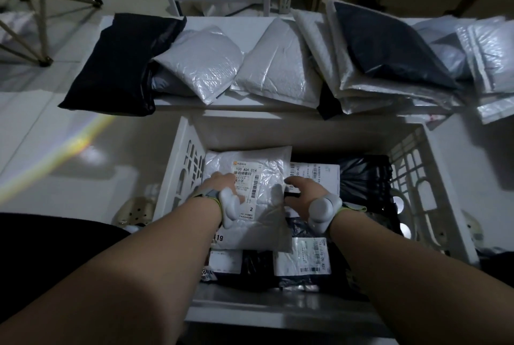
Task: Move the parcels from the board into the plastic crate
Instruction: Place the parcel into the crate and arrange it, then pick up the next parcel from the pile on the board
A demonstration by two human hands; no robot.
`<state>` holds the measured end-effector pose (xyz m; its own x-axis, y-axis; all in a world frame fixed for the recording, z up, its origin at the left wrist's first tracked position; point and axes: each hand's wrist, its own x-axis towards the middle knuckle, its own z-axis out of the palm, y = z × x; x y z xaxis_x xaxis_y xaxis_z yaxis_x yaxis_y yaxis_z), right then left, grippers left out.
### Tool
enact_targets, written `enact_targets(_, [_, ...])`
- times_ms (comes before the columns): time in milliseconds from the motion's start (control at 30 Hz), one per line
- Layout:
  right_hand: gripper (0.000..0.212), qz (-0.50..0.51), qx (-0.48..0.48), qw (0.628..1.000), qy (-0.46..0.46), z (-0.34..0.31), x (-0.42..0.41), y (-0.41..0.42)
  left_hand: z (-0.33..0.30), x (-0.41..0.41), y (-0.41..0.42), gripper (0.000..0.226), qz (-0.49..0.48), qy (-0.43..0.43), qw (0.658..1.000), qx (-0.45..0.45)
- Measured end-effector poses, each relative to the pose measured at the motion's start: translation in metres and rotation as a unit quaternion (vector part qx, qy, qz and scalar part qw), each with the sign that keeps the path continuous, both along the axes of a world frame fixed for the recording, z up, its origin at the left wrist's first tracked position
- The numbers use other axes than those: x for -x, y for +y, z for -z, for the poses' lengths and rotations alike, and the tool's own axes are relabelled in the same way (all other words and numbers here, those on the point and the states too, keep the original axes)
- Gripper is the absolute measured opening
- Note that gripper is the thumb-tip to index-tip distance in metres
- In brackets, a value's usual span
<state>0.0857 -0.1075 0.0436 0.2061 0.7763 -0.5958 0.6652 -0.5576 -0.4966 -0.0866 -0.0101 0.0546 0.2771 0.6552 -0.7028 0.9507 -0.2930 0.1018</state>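
Both hands are settling a white parcel (250, 194) lengthwise in the crate (434, 177), left hand (222, 186) pressing flat, right hand (300, 191) seemingly pinching its edge, remaining parcels (278, 66) lying on the board (236, 24) straight ahead.

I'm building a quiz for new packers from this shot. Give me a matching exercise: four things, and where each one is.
Things:
1. white parcel with label
2. black parcel
3. left hand
4. crate

Places:
A. left end of the board
B. on the floor, in front of the board
C. on top inside the crate
D. on the white parcel's label

Pairs: 1-C, 2-A, 3-D, 4-B
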Motion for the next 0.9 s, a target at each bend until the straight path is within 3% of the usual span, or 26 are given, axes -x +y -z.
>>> enact_targets(200, [0.047, 0.101, -0.065, 0.993, 0.000, -0.025, -0.007, -0.014, -0.033, -0.013, -0.016, 0.052, -0.049, -0.114, 0.992, -0.027])
enact_targets(467, [0.042, 0.225, -0.169, 0.957, 0.067, -0.067, -0.020, -0.032, -0.079, -0.042, -0.028, 0.036, -0.147, -0.326, 0.932, -0.056])
enact_targets(900, [0.037, 0.271, -0.250, 0.929, -0.019, -0.166, -0.071, -0.012, -0.173, -0.061, 0.000, 0.018, -0.108, -0.409, 0.897, -0.125])
